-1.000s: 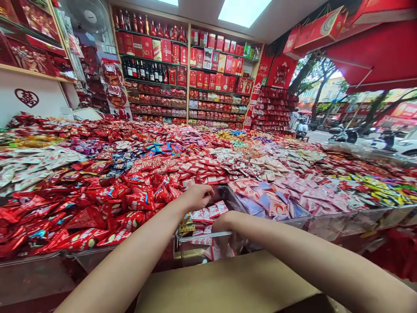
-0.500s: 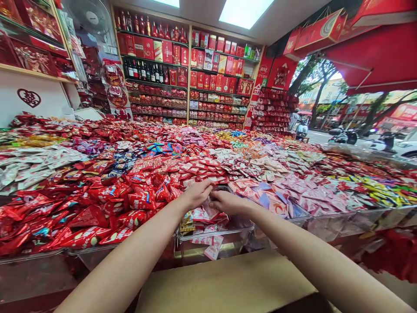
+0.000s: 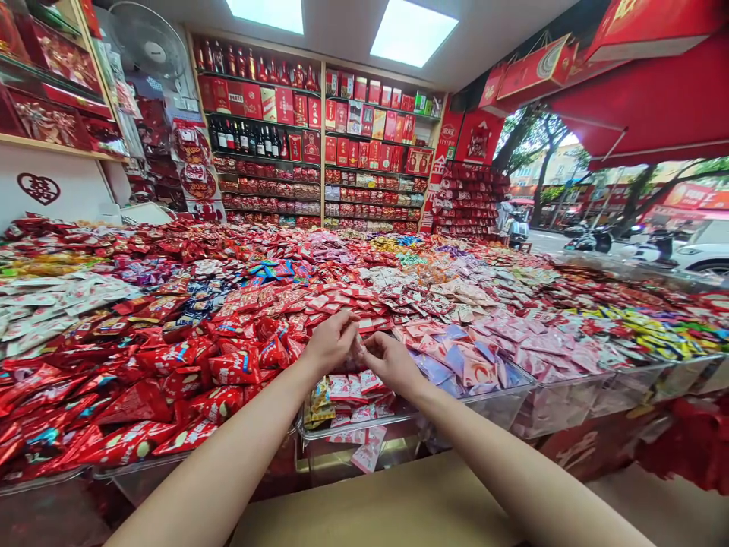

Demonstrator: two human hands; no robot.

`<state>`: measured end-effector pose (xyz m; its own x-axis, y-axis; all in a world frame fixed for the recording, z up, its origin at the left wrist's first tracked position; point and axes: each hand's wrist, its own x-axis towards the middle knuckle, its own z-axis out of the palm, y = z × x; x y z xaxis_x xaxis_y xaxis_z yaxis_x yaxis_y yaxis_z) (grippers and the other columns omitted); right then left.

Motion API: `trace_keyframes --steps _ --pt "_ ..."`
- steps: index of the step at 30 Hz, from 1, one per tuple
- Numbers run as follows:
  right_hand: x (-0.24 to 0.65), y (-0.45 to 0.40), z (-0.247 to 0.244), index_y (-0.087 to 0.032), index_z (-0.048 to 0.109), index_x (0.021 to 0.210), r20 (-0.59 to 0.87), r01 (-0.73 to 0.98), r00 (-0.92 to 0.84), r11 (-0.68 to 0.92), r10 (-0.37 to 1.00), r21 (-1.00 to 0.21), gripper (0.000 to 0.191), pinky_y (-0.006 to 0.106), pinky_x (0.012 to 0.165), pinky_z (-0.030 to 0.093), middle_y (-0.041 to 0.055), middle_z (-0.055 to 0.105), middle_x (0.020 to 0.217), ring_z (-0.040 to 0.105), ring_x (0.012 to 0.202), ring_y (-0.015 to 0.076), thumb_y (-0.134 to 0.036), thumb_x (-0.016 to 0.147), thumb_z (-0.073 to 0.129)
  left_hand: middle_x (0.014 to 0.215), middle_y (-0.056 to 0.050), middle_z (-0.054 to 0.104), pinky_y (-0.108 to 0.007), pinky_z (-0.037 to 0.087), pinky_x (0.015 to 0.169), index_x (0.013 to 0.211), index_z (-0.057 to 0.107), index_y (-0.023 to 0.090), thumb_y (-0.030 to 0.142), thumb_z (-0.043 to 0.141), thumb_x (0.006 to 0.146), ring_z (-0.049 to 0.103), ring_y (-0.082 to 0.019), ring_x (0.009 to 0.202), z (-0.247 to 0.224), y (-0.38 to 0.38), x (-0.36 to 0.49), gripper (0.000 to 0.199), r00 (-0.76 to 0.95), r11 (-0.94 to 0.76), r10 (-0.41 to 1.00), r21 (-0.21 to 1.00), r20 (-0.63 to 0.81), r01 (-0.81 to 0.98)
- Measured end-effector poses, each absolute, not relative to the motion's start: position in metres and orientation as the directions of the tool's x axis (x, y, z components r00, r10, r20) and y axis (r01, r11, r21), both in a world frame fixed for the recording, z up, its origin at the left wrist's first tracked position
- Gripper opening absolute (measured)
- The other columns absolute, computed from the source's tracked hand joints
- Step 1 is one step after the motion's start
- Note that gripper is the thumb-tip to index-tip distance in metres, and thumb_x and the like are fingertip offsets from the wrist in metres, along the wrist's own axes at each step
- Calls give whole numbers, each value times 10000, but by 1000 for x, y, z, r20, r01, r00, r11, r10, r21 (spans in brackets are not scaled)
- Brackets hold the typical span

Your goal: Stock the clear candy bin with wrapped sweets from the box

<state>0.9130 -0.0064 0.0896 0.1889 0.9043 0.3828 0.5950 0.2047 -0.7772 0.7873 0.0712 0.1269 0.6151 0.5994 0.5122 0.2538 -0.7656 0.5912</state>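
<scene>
One left hand (image 3: 329, 346) and one right hand (image 3: 394, 365) curl close over packets (image 3: 346, 387) in a clear box (image 3: 381, 422) (any grip, I cannot tell), where low, gentle handling seems best.

There are two forearms (image 3: 228, 448), two ceiling lights (image 3: 414, 32), one fan (image 3: 149, 45), one heart emblem (image 3: 39, 188) and packets (image 3: 346, 386) (too many to count).

Small pink-and-white packets (image 3: 346, 388) lie overlapping in a clear plastic bin (image 3: 333, 458).
</scene>
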Motion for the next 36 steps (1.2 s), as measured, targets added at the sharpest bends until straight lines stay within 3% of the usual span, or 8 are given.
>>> trace_keyframes --steps 3,6,10,14,20,26,30,36 --pt "912 -8 93 -170 536 732 546 729 201 248 813 -638 37 246 609 385 9 585 706 498 640 128 -199 710 533 704 -18 613 -276 458 651 762 585 168 327 386 817 576 -155 694 126 73 787 261 636 -753 593 620 495 220" --pt "911 -9 94 -175 541 738 600 776 208 243 772 -582 63 277 659 401 23 584 734 511 701 156 -148 683 529 735 -4 637 -246 474 584 943 560 167 226 431 758 589 -131 632 123 74 786 233 667 -741 571 651 478 167" --pt "912 -7 91 -165 529 848 693 808 258 243 674 -537 237 363 811 402 80 552 921 493 910 215 -83 627 504 939 -31 625 -278 469 799 1039 521 167 69 463 626 586 -145 873 121 75 785 428 663 -779 512 620 546 90" --pt "913 -2 87 -173 440 1062 651 631 303 365 696 -684 394 351 806 439 86 540 1027 530 919 188 -98 675 454 1067 -32 578 -317 386 946 1073 508 197 24 436 630 520 -150 1036 123 75 784 481 634 -818 469 574 615 48" --pt "915 -1 86 -189 405 1007 545 396 361 405 756 -824 307 289 699 483 45 574 893 581 796 151 -167 710 480 984 -39 576 -317 429 868 1122 458 188 116 501 704 548 -156 941 122 75 784 426 628 -813 499 574 598 100" --pt "918 -3 84 -181 530 883 634 707 245 313 733 -635 267 291 694 463 82 523 1036 528 917 183 -83 634 512 903 -17 564 -311 421 868 1233 344 181 133 525 709 552 -143 888 122 75 783 557 659 -793 546 573 517 207" --pt "919 -3 84 -155 592 822 479 806 243 99 844 -584 182 280 669 445 54 588 805 554 788 182 -165 641 584 1035 -81 525 -356 413 881 1174 419 147 104 529 675 528 -182 949 116 80 785 513 628 -768 613 548 479 332" --pt "912 4 97 -118 642 861 154 945 194 -142 969 -295 264 259 694 450 106 668 871 611 820 215 -166 604 607 902 -67 537 -327 442 793 935 583 133 97 507 683 537 -182 847 115 79 788 266 659 -794 592 475 464 379"
